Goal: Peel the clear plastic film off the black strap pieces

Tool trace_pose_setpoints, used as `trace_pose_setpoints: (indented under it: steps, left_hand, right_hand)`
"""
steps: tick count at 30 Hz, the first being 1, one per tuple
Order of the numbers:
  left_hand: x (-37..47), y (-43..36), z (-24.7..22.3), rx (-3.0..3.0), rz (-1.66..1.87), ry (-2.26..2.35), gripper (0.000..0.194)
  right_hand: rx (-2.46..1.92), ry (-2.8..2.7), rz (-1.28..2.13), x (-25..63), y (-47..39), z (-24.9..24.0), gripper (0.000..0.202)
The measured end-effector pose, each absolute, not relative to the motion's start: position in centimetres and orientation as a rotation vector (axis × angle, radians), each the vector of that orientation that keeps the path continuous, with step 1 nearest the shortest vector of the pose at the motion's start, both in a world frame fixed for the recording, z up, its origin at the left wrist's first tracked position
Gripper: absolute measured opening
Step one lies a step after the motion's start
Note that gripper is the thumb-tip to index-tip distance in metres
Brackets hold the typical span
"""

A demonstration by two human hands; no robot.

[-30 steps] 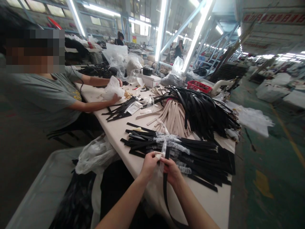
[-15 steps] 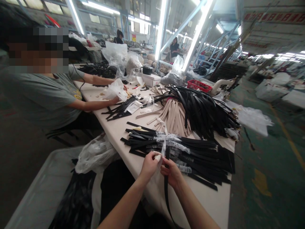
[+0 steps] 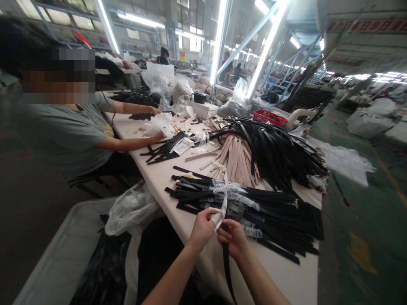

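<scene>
My left hand (image 3: 204, 226) is closed, its thumb and fingers pinching a white strip (image 3: 225, 202). The strip runs from there up across the bundled black straps (image 3: 190, 191) on the table. Close beside it, my right hand (image 3: 233, 238) has its fingers curled round a single black strap (image 3: 227, 267), whose lower end hangs down over the table's front edge. Crinkled clear plastic (image 3: 244, 201) wraps the middles of the bundles. Both hands are at the near side of these bundles, fingertips almost touching.
Behind lies a heap of long black straps (image 3: 273, 148) and beige straps (image 3: 237, 159). A red basket (image 3: 269, 117) stands farther back. At left a co-worker (image 3: 73, 135) reaches over the table (image 3: 152, 178). A grey bin (image 3: 57, 254) with black pieces stands low left.
The view has shifted slightly, so the scene sits a little lower and to the right. My right hand has moved slightly away from the left, and more of the white strip shows between them.
</scene>
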State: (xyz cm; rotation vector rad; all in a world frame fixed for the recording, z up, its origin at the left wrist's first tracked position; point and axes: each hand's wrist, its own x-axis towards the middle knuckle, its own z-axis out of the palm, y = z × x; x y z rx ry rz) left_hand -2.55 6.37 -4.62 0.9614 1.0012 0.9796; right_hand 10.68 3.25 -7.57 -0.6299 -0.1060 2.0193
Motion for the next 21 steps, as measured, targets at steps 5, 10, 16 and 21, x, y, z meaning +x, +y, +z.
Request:
trace_pose_setpoints:
  steps: [5,10,16,21]
  left_hand:
    - [-2.9,6.3,-5.2,0.94,1.029,1.003,0.021]
    - [-3.5,6.3,-5.7,0.911,1.08,1.036,0.023]
    - [-4.1,6.3,-5.7,0.869,1.045,1.041,0.025]
    - [-4.2,6.3,-5.7,0.881,1.06,1.039,0.028]
  right_hand:
    - [-0.637,-0.106,1.941,9.7,3.3,-8.0,0.017]
    - [-0.674,-0.15,1.875,8.7,3.7,-8.4,0.024]
    - [-0.675,-0.185,1.849,8.3,3.9,-8.0,0.025]
    - [-0.668,-0.221,1.872,8.3,3.8,-7.7,0.025]
